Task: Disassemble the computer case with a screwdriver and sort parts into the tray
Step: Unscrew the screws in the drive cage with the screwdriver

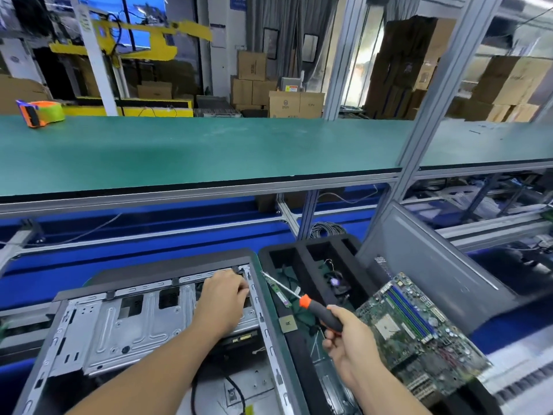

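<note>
The open computer case (125,324) lies on its side at the lower left, showing its metal drive cage. My left hand (223,301) reaches into the case's far right corner, fingers curled down on something hidden there. My right hand (347,339) grips a screwdriver (311,307) with a black and orange handle; its shaft points up-left over the black foam tray (302,259). In the tray lie a memory stick (279,293), a CPU chip (288,323) and a fan (336,283). A green motherboard (419,333) rests on the tray's right side.
A grey side panel (434,259) leans behind the tray at the right. A raised green shelf (209,151) runs across the middle, with an orange tape dispenser (39,113) at its far left. Aluminium frame posts (419,130) rise at the right. Cardboard boxes stand behind.
</note>
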